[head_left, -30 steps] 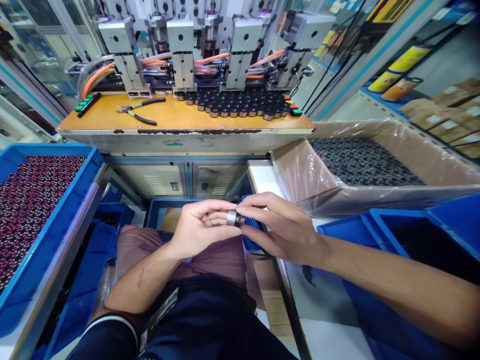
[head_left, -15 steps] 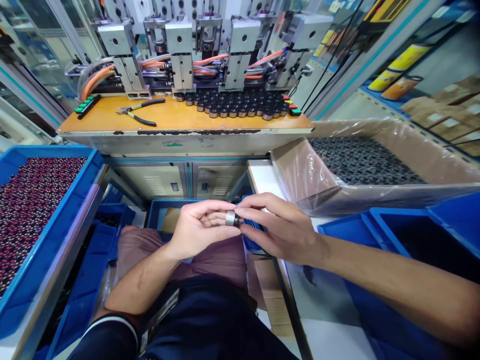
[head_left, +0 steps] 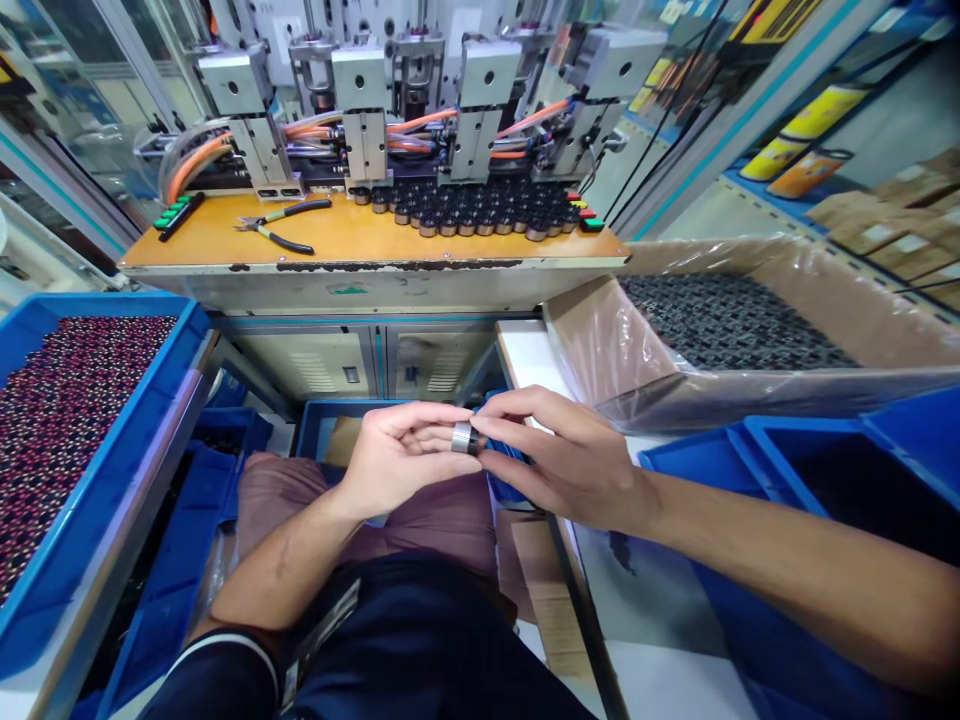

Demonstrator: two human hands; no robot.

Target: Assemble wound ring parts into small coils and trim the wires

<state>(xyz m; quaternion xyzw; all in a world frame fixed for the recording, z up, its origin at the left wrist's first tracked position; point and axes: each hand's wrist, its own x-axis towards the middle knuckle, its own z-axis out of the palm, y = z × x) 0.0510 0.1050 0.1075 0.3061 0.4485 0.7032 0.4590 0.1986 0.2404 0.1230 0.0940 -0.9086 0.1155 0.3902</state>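
A small silver metal ring with a dark end [head_left: 465, 437] is held between both hands above my lap. My left hand [head_left: 397, 455] pinches it from the left with thumb and fingers. My right hand [head_left: 566, 460] grips its right, dark end with the fingertips. Both hands meet at the part, in front of the blue bin below the machine.
An orange-topped machine bench [head_left: 360, 235] carries rows of black cylindrical parts [head_left: 480, 205] and pliers [head_left: 281, 222]. A blue tray of small reddish parts [head_left: 67, 400] lies left. A plastic-lined carton of dark parts [head_left: 727, 320] and blue bins [head_left: 810, 470] stand right.
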